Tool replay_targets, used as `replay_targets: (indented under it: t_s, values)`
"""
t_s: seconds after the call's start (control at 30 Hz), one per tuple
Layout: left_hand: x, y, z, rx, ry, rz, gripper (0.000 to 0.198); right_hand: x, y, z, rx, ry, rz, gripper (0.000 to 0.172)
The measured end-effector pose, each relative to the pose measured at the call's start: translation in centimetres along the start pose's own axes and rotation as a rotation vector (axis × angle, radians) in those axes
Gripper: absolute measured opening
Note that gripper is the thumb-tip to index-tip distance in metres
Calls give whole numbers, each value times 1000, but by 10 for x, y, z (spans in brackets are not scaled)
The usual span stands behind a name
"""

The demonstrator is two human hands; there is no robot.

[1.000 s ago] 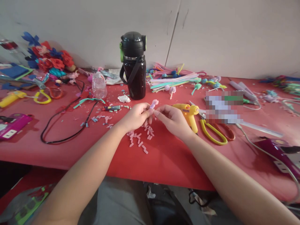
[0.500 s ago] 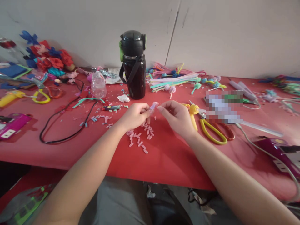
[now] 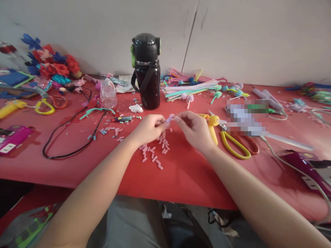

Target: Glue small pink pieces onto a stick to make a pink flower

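My left hand pinches a small lilac-pink cluster that looks built up from short fuzzy pieces. At its right end, the fingertips of my right hand are pressed together and touch the cluster. Whether they hold a separate bit is too small to see. Below the hands, many short pink cut pieces lie scattered on the red tabletop. Just right of my right hand are a yellow-handled tool and scissors with yellow and orange handles.
A black flask stands upright behind the hands, with a clear plastic bottle to its left. Bundled pastel pipe cleaners lie behind. A black cable loops at left. Purple power strips sit at both sides.
My right fingertips have closed in slightly leftward, from just beside the lilac-pink cluster to touching it. My left hand has hardly moved.
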State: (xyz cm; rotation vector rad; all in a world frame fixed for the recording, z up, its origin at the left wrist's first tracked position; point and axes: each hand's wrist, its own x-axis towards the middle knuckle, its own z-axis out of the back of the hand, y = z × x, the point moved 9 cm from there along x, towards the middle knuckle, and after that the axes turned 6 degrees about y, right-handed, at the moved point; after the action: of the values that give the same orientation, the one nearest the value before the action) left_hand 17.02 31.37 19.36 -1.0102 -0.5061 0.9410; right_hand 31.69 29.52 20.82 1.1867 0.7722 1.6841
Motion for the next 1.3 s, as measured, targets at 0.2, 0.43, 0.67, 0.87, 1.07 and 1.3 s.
replay_targets:
  t_s: [0.2,0.43,0.67,0.87,1.07,1.3]
  values:
    - [-1,1,0,25,1,-2,30,-1,5,2,-47,-23,10,15]
    - [0,3,-2,39,11,7,25,0,4,3,-85,-44,18,12]
    - [-1,1,-3,27,25,18,24,-1,6,4,-124,-55,40,11]
    - [-1,0,-5,28,37,11,23,-1,5,4,-131,-59,31,13]
    - [-1,-1,-5,28,40,14,24,-1,5,7,-118,-83,21,13]
    - [-1,-2,-2,25,29,18,23,-2,0,11,-26,-103,-40,11]
